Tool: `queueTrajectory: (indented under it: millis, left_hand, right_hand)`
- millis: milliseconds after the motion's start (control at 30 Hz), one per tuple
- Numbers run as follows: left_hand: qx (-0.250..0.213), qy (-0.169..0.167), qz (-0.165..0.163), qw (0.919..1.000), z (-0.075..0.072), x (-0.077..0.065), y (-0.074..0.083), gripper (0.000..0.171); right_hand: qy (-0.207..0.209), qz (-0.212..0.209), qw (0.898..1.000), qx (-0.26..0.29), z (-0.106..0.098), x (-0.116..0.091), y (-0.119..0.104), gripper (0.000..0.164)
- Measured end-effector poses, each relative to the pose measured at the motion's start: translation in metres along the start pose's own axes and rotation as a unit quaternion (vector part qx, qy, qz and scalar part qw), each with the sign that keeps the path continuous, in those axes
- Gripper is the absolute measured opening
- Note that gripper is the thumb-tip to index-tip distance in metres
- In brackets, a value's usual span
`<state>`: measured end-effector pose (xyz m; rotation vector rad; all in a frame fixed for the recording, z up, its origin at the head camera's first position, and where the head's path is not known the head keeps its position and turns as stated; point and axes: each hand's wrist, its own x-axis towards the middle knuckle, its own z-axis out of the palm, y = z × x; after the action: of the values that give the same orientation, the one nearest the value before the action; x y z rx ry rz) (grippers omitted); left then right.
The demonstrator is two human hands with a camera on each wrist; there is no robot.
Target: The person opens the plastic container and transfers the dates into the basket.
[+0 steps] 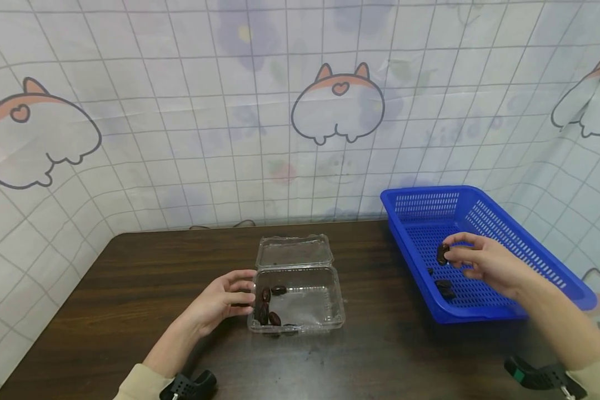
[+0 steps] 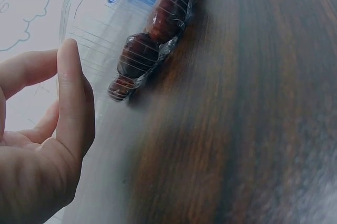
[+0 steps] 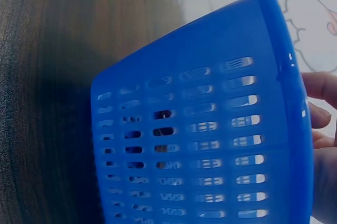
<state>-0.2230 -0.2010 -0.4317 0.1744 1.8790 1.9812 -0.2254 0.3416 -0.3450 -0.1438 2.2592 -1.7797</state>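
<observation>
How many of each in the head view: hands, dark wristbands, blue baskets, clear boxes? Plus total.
Hands: 2 (left hand, right hand)
Dark wristbands: 2 (left wristband, right wristband)
Blue basket: 1
Clear box: 1
Total: 6

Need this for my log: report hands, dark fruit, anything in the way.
Left hand at clear container, left side. Right hand pinching one dark fruit over blue basket. Lid open, nothing visibly blocking.

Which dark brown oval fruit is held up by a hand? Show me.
The dark brown oval fruit pinched in the right hand, above the blue perforated plastic basket. The others lie in that basket or in the clear plastic hinged box.
</observation>
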Motion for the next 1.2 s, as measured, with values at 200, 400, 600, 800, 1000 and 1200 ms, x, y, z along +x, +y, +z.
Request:
queueTrajectory:
  millis: [200,400,600,800,1000,1200]
  left_hand:
    - [0.002,0.004,-0.002,1.0000,0.001,0.000,0.001,0.062]
    - [0.004,0.007,-0.002,1.0000,0.001,0.000,0.002,0.062]
    - [0.003,0.008,-0.003,1.0000,0.001,0.000,0.002,0.062]
    - [0.004,0.008,-0.002,1.0000,0.002,0.000,0.002,0.061]
    - [0.004,0.008,-0.004,0.9999,0.001,0.000,0.001,0.062]
    - [0.003,0.007,-0.004,1.0000,0.000,0.000,0.001,0.062]
  right_hand:
    - [0.001,0.003,1.000,0.006,-0.001,0.000,0.005,0.010]
    - [-0.005,0.004,1.000,-0.001,-0.001,-0.002,0.006,0.012]
    - [-0.012,0.002,1.000,-0.003,-0.001,-0.003,0.008,0.010]
    - [-0.024,-0.001,1.000,-0.015,0.000,-0.004,0.008,0.010]
    - [-0.029,-0.005,0.999,-0.026,0.004,-0.003,0.006,0.011]
    - [-0.030,-0.003,0.999,-0.030,0.011,-0.002,-0.001,0.013]
